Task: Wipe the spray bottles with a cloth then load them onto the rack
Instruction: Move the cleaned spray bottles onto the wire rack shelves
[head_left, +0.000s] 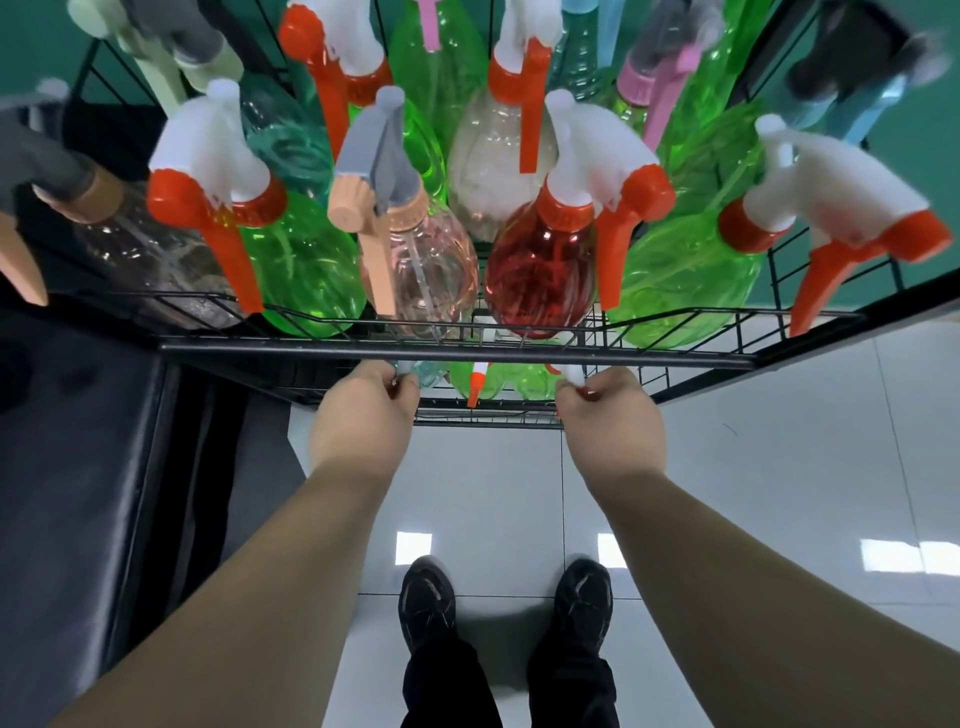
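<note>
Site: two spray bottles are held on the rack's lower tier, beneath the crowded top tier | Left hand: curled round a white spray head | Right hand: a second spray head is pinched | Handling: judged empty, light, slick thin plastic; necks are best gripped.

— Where are your hands?
— Below the rack's top shelf. My left hand grips a pale teal bottle; my right hand pinches a white spray head beside a green bottle.
— And above?
— Spray bottles crowd the top shelf, a red bottle in front.
</note>
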